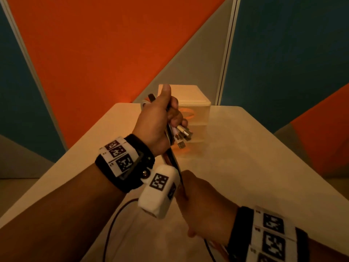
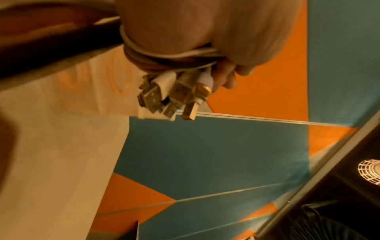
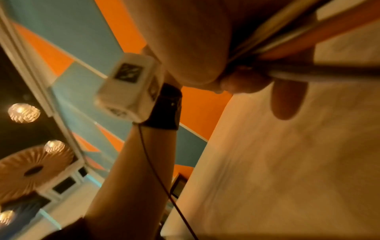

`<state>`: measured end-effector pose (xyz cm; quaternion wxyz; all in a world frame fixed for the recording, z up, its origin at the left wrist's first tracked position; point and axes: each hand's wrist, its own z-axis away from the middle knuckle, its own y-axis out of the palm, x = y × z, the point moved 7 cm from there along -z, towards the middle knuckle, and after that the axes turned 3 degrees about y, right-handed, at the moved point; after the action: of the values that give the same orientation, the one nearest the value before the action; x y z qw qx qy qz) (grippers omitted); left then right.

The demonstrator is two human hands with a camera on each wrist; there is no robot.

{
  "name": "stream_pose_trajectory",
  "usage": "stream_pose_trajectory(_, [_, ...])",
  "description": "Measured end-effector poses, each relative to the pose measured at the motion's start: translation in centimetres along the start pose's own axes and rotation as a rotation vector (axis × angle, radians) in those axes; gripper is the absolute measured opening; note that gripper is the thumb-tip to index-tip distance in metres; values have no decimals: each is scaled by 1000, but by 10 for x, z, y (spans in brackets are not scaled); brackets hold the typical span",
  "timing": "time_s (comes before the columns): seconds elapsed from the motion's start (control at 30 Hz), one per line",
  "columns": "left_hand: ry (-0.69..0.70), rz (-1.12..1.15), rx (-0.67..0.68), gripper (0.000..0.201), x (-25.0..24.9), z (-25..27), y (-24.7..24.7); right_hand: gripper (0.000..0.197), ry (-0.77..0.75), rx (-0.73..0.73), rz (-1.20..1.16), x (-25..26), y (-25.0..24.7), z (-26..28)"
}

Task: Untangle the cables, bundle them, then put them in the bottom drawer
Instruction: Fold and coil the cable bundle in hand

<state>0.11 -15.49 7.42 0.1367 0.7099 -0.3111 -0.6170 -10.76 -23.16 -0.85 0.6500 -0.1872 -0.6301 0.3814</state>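
From the head view I have my left hand [image 1: 160, 120] raised above the table [image 1: 255, 167], fingers curled round the cables [image 1: 174, 159] just behind their plugs [image 1: 183, 136], which fan out past my knuckles toward the drawer unit [image 1: 196, 110] standing at the far end of the table. The strands run taut from that fist down to my right hand [image 1: 204, 207], which sits nearer me and is closed round the same run of cable, so I judge I am in the bundling step: the lengths look combed together side by side, with no knot that I can see. The drawers all appear closed, though my left hand hides part of the front. In the left wrist view I see the cables [image 2: 164, 60] wrapped against my palm and pinned by my fingers [image 2: 246, 48], with the metal plugs [image 2: 174, 99] bunched and pointing down past the table edge [image 2: 61, 146]. In the right wrist view, blurred, my right hand's fingers [image 3: 242, 81] are clamped on several parallel strands [image 3: 308, 40] stretching away up right, over the table [image 3: 287, 162]. Next, I think, I need to fold or coil this straight run into a compact hank, keeping tension so the strands do not cross again, then free one hand to pull open the bottom drawer.
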Motion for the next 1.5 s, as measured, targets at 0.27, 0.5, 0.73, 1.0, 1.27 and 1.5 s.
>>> stream_pose_trajectory(0.27, [118, -390, 112, 50, 16, 4, 1, 15, -53, -17, 291, 9, -24, 14])
stream_pose_trajectory(0.5, [137, -540, 155, 48, 19, 10, 5, 24, -193, -80, 504, 29, -57, 11])
stream_pose_trajectory(0.73, [-67, -679, 440, 42, 34, 25, 23, 20, -405, -108, 683, 75, -104, 13])
stream_pose_trajectory(1.0, [-167, -632, 395, 36, 31, 34, 17, 36, -711, -111, 887, 96, -123, 2])
stream_pose_trajectory(1.27, [-382, -503, 418, 75, 40, 41, 14, 54, -657, -253, 816, 90, -137, -29])
stream_pose_trajectory(1.5, [-440, -347, 633, 100, 43, 44, 22, 41, -696, -279, 486, 94, -147, -39])
